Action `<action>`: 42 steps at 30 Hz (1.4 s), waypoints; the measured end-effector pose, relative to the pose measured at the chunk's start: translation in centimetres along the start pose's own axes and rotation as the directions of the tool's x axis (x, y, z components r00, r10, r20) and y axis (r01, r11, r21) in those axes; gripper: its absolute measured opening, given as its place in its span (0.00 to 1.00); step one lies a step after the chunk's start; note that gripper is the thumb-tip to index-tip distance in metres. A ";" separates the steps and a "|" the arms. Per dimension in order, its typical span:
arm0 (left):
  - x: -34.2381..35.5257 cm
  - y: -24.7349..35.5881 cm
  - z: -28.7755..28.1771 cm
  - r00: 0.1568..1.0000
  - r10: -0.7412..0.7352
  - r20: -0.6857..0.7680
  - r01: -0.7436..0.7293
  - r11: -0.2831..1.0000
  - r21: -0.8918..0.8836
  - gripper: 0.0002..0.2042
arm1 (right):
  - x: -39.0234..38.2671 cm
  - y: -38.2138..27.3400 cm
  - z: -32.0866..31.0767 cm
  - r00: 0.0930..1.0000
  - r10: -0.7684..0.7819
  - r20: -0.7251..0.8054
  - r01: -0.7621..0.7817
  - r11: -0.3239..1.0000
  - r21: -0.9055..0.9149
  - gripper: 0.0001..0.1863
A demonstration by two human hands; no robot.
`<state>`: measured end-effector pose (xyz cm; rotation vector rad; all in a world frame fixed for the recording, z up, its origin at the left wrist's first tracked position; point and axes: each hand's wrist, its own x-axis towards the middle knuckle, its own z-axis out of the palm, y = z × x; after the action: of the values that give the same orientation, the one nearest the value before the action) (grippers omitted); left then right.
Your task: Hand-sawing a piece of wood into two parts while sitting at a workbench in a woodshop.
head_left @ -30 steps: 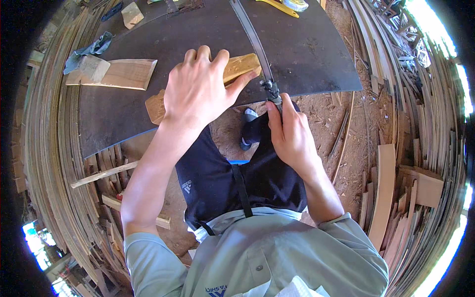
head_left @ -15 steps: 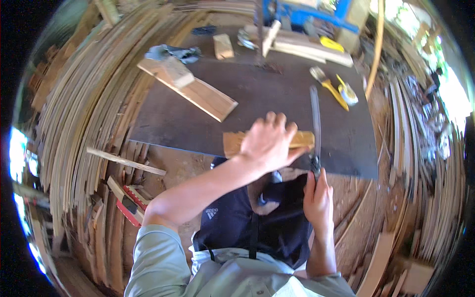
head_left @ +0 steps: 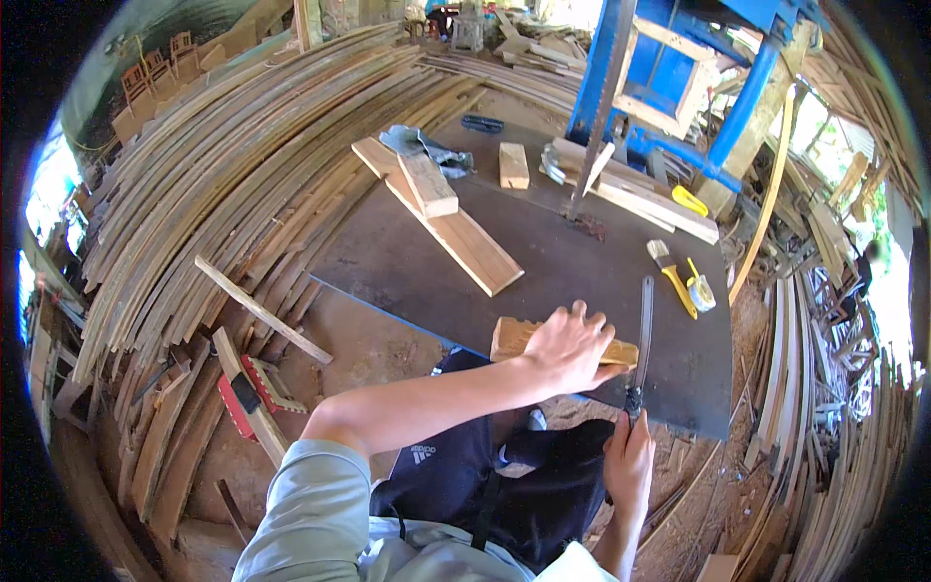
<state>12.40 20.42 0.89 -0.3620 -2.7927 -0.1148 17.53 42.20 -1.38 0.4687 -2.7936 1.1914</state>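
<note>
My left hand [head_left: 572,347] presses down on a wooden block [head_left: 508,339] at the near edge of a dark tabletop [head_left: 592,262], its fingers wrapped over the block's top. My right hand [head_left: 630,458] is closed round the dark handle of a long, narrow metal blade [head_left: 646,325]. The blade points away from me, lying close beside the block's right end; I cannot tell whether they touch. Farther right on the tabletop are a yellow-handled paintbrush [head_left: 676,281] and a small white-and-yellow round item [head_left: 700,291].
A flat board [head_left: 475,254] with a wood piece [head_left: 427,184] on it lies left on the tabletop, by a grey cloth [head_left: 427,152] and a small block [head_left: 514,165]. A blue machine [head_left: 669,82] with an upright metal strip [head_left: 611,97] stands behind. Long planks [head_left: 223,184] pile up at left.
The view has tilted up, so the table and both hands appear lower and more of the blue machine shows. My hands keep their holds on the block and the blade's handle.
</note>
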 end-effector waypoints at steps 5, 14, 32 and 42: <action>0.1 -0.2 0.3 0.998 0.058 -0.001 -0.058 0.998 0.013 0.39 | -0.1 0.3 0.0 1.000 0.006 0.025 -0.006 1.000 0.011 0.18; 0.0 0.3 -0.6 0.999 0.002 0.036 -0.003 1.000 0.023 0.33 | -0.3 -0.3 -0.2 0.996 0.078 0.044 -0.081 0.995 0.064 0.18; 0.3 -0.1 0.6 0.996 0.075 -0.042 -0.072 0.994 0.077 0.41 | -0.1 -0.2 -0.6 0.999 0.024 0.049 -0.029 0.995 0.095 0.14; 0.4 0.1 -0.1 0.997 0.030 -0.065 -0.030 1.000 0.001 0.41 | 0.0 0.8 0.1 0.999 0.029 0.030 -0.031 0.997 0.073 0.13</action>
<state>12.13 20.56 1.15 -0.3923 -2.7217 -0.1169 17.31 42.63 -2.02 0.4540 -2.7980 1.3079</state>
